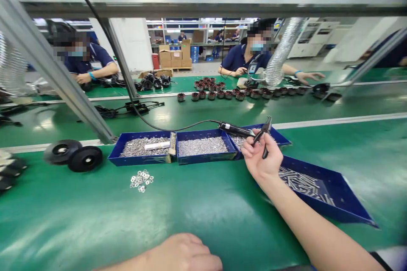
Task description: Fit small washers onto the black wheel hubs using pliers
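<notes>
My right hand point(263, 159) is raised above the bins, its fingers closed round small black-handled pliers point(262, 132) with a bent metal tip pointing up. Just behind it, a black cylindrical electric screwdriver point(235, 128) with a cable rests across the bins. At the bottom edge, my left hand point(187, 252) is low over the green table with its fingers curled; whatever they may hold is hidden. Ahead of it lies a loose pile of flat metal rings point(141, 180). A blue bin point(346, 203) of long metal pins or screws stands beside my right forearm.
Two blue bins point(140, 161) point(203, 159) hold small metal parts; a white tube point(157, 145) lies in the left one. Black discs point(85, 159) sit left. A slanted metal post point(63, 63) crosses the left side. Beyond, co-workers point(246, 57) sit behind rows of wound motor cores point(211, 95).
</notes>
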Demonstrator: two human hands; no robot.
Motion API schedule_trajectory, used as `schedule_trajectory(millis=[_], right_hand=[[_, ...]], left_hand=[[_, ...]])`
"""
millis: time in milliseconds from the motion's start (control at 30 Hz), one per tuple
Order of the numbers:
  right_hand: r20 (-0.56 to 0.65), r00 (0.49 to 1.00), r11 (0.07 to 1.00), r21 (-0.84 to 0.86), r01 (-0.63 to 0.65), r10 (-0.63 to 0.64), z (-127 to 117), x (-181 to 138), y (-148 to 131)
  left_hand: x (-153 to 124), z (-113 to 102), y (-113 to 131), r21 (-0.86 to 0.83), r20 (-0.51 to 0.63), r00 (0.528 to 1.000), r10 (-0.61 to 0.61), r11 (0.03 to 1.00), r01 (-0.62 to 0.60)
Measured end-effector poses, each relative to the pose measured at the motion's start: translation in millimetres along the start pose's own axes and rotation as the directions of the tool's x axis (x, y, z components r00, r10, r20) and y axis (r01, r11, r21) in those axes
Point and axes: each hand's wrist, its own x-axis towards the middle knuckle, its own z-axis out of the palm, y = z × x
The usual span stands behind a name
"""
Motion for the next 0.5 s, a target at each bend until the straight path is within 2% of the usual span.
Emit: schedule_trajectory(millis=[67, 133, 167, 233, 300, 333, 367, 400, 433, 500], right_hand=[[-0.013, 1.000, 1.000, -0.010, 0.022, -0.022, 1, -1, -5], [-0.020, 0.998, 0.998, -0.033, 0.052, -0.053, 2, -6, -3], [-0.008, 0.997, 0.995, -0.071, 0.072, -0.072, 2, -10, 0], [0.056, 0.994, 0.976, -0.190, 0.103, -0.094, 4, -20, 11], [0.139, 0.988, 0.948, -0.299, 0.108, -0.069, 7, -33, 25], [0.177, 0.984, 0.939, -0.329, 0.096, -0.039, 8, -40, 32], [0.210, 0.978, 0.936, -0.342, 0.078, -0.004, 9, -46, 38], [0.242, 0.970, 0.937, -0.346, 0.054, 0.033, 9, -51, 44], [0.277, 0.958, 0.930, -0.365, 0.037, 0.070, 7, -56, 49], [0.328, 0.935, 0.904, -0.428, 0.021, 0.134, 0, -59, 57]], left_hand=[[7, -12, -3, -0.072, -0.129, 0.991, -0.033, 0.997, 0.024], [12, -23, -14, -0.202, -0.270, 0.943, -0.194, 0.969, 0.142], [14, -28, -22, -0.288, -0.328, 0.883, -0.336, 0.926, 0.246], [15, -36, -40, -0.478, -0.372, 0.684, -0.627, 0.761, 0.438], [14, -41, -57, -0.629, -0.341, 0.489, -0.803, 0.581, 0.516], [14, -43, -63, -0.679, -0.324, 0.424, -0.846, 0.519, 0.518], [14, -43, -67, -0.709, -0.311, 0.386, -0.868, 0.483, 0.514], [14, -43, -68, -0.719, -0.311, 0.371, -0.875, 0.472, 0.511], [15, -42, -68, -0.712, -0.321, 0.373, -0.871, 0.481, 0.511], [19, -39, -63, -0.657, -0.357, 0.426, -0.831, 0.548, 0.518]])
